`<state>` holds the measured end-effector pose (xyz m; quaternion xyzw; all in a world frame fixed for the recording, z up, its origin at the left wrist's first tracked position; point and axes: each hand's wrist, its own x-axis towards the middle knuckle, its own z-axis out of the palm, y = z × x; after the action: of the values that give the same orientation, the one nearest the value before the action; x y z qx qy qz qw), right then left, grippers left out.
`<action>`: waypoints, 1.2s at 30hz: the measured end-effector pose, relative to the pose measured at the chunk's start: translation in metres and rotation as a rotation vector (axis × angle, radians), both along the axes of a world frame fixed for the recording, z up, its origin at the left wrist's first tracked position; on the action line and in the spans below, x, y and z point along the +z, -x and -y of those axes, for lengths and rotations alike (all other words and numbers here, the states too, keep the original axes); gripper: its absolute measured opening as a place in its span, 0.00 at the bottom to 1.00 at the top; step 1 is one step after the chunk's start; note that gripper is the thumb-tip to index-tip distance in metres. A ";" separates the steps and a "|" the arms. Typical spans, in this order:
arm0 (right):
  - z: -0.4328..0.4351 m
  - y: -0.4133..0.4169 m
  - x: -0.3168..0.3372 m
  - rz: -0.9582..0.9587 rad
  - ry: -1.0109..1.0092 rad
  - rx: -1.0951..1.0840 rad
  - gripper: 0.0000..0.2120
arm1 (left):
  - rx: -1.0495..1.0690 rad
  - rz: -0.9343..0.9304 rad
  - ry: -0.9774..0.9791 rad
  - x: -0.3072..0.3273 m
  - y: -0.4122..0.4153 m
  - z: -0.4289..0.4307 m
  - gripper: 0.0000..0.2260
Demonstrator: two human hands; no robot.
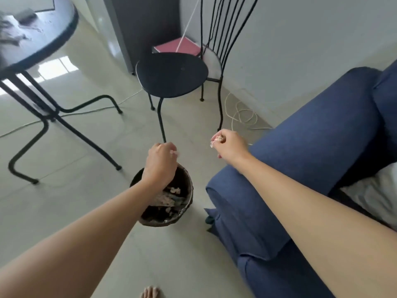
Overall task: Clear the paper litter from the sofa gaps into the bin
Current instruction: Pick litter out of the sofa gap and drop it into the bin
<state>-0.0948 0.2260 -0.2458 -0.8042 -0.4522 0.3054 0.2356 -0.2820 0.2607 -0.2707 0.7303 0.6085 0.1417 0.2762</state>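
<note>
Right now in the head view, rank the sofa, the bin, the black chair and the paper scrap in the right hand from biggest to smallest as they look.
1. sofa
2. black chair
3. bin, though nearer the camera
4. paper scrap in the right hand

A black metal chair (171,76) stood beyond both hands, a round dark table (32,41) far off left of them, and a coiled white cable (242,115) lay just past the right one.

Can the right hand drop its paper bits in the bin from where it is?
Probably not yet. The right hand holds its paper scraps over bare floor, off to the side of the bin. Nothing blocks the way, though; only the left hand is above the bin.
</note>
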 end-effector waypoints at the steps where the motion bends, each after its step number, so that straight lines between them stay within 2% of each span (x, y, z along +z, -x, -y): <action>1: -0.002 0.015 -0.009 -0.018 0.028 0.009 0.07 | 0.025 -0.010 0.036 -0.010 0.019 -0.002 0.12; 6: -0.008 0.076 -0.056 -0.079 0.157 0.051 0.08 | 0.121 -0.035 0.229 -0.060 0.085 -0.002 0.12; 9: -0.008 0.097 -0.081 -0.093 0.214 0.057 0.06 | 0.086 -0.061 0.391 -0.081 0.106 0.001 0.24; 11: -0.008 0.106 -0.091 -0.099 0.242 0.048 0.07 | 0.052 -0.056 0.449 -0.087 0.115 -0.003 0.28; 18: -0.009 0.119 -0.108 -0.113 0.310 0.003 0.10 | 0.068 -0.032 0.424 -0.083 0.134 -0.027 0.26; 22: -0.015 0.121 -0.107 -0.273 0.396 -0.025 0.24 | 0.064 -0.039 0.400 -0.071 0.129 -0.038 0.27; 24: -0.019 0.118 -0.104 -0.307 0.410 -0.048 0.27 | 0.057 -0.025 0.387 -0.066 0.125 -0.041 0.28; 28: -0.026 0.104 -0.093 -0.301 0.337 -0.035 0.27 | 0.004 0.008 0.361 -0.051 0.104 -0.040 0.28; 32: -0.028 0.068 -0.061 -0.127 0.174 0.033 0.34 | -0.057 0.073 0.306 -0.022 0.062 -0.035 0.24; 36: -0.007 0.009 -0.014 -0.085 0.022 -0.073 0.37 | -0.136 0.147 0.273 0.012 -0.004 -0.024 0.27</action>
<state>-0.1040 0.2332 -0.2602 -0.8091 -0.4086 0.3355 0.2567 -0.2782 0.2849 -0.2584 0.7131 0.5495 0.0915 0.4257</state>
